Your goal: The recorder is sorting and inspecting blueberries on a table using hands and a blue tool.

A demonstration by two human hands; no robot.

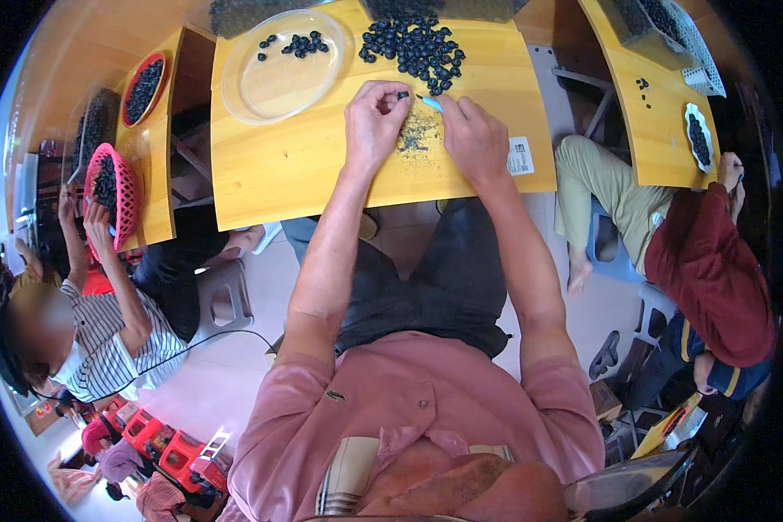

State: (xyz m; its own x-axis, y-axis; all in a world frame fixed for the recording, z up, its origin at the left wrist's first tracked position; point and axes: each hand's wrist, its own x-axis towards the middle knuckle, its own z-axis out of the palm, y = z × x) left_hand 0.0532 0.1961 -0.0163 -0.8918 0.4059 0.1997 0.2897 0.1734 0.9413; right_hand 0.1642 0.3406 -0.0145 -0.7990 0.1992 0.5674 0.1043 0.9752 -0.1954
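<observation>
Left hand [376, 122]: rests on the yellow wooden surface [304, 157]; fingertips pinch one small dark seed [402, 95], so the grip is grasping that seed.
Right hand [474, 139]: lies just beside the left hand; grip clenched around a small tool with a light blue handle [432, 103], whose tip points toward the pinched seed.
Seed position: between the two hands, above the middle of the surface, near the pile.
Debris [418, 135]: a patch of fine dark crumbs on the surface, directly between and below the two hands.
Seed pile [413, 43]: a loose heap of round dark seeds at the far edge of the surface, just beyond the hands.
Clear plastic plate [283, 65]: left of the pile, on the same surface; holds a small cluster of dark seeds at its far side (most of the plate is bare).
White label [520, 155]: stuck flat near the right edge of the surface.
Person's posture: seated, pink shirt, dark trousers, forearms reaching forward from the lower edge.
Left neighbour: a person in a striped shirt holds a red mesh basket [117, 187] of dark seeds at an adjacent surface.
Right neighbour: a person in a dark red top sits beside another surface carrying a small white dish [698, 135] of seeds.
</observation>
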